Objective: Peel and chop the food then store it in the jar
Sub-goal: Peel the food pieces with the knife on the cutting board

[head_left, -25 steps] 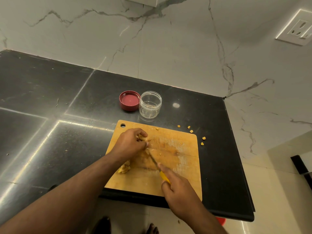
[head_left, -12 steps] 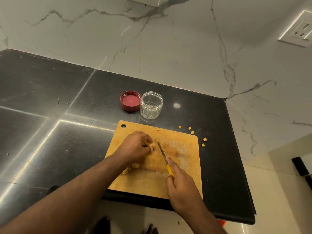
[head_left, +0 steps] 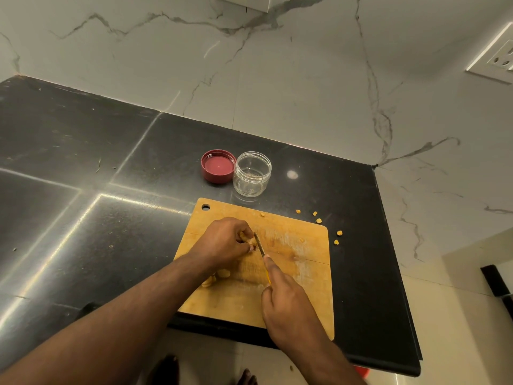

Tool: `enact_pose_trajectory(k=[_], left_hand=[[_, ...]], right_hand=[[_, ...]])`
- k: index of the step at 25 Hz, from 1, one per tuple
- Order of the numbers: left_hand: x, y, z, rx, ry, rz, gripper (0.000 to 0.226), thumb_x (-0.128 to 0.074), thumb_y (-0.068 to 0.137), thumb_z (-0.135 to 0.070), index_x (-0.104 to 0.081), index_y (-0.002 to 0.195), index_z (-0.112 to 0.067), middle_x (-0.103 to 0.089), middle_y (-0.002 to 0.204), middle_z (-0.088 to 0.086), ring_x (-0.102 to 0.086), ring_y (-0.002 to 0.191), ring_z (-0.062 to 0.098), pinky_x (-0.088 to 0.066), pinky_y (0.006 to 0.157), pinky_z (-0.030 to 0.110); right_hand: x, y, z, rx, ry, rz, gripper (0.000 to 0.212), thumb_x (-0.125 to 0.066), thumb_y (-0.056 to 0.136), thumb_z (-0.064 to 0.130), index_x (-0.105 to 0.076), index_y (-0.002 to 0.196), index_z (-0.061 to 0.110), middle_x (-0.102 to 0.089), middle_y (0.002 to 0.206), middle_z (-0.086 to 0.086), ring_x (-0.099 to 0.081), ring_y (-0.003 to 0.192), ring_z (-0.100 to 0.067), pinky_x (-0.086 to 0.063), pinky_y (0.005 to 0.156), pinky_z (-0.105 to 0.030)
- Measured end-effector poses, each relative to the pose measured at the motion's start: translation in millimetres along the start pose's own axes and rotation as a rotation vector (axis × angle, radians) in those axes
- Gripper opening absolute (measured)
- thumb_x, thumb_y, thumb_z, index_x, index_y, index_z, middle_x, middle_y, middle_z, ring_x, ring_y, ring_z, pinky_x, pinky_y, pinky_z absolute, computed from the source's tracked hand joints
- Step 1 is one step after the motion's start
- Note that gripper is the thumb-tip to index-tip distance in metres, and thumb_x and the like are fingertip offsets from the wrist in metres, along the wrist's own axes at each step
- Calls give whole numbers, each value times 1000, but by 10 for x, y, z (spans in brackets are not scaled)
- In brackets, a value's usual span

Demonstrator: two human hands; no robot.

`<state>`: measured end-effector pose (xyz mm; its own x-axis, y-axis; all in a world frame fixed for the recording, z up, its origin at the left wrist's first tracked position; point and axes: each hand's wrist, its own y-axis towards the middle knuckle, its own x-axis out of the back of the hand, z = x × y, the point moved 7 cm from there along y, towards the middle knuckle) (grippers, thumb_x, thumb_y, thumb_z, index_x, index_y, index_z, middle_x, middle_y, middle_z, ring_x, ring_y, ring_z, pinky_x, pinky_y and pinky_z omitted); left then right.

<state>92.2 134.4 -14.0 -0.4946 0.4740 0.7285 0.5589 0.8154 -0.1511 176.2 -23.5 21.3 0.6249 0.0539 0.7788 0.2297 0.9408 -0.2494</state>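
Observation:
A wooden cutting board lies on the black counter. My left hand pinches a small pale yellow piece of food near the board's middle. My right hand grips a yellow-handled knife, index finger along its back, the blade right beside the food. A few cut slices lie under my left wrist. The clear jar stands open behind the board, nothing visible inside, with its red lid upside down on its left.
Several small yellow bits are scattered on the black counter past the board's far right corner. Marble wall rises behind; a socket sits at the right. The counter edge drops off close on the right and front.
The knife lifted off the board, swung upright and has come down again against the food by my left fingers. My left hand shifted slightly right.

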Motion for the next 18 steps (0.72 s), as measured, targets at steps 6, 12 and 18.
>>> enact_pose_trajectory(k=[6, 12, 18], left_hand=[[-9, 2, -15, -22, 27, -7, 30, -77, 86, -28, -72, 115, -24, -65, 113, -8, -58, 91, 6, -47, 72, 16], [-10, 7, -21, -35, 38, -17, 28, -76, 86, -27, -73, 113, -23, -66, 113, -6, -60, 91, 8, -51, 76, 20], [13, 2, -24, -21, 32, -25, 30, -78, 84, -29, -74, 113, -23, -68, 115, -5, -61, 91, 7, -52, 76, 19]], right_hand=[[-26, 50, 49, -2, -27, 20, 55, -33, 105, 27, -14, 156, 32, -49, 138, 6, -47, 118, -8, -40, 100, -23], [-41, 130, 102, -1, -66, 63, 57, -32, 104, 23, -12, 156, 30, -49, 139, 0, -48, 121, -15, -41, 101, -30], [-85, 184, 61, -38, -53, 64, 57, -31, 104, 24, -12, 156, 33, -49, 140, -1, -48, 122, -17, -42, 101, -32]])
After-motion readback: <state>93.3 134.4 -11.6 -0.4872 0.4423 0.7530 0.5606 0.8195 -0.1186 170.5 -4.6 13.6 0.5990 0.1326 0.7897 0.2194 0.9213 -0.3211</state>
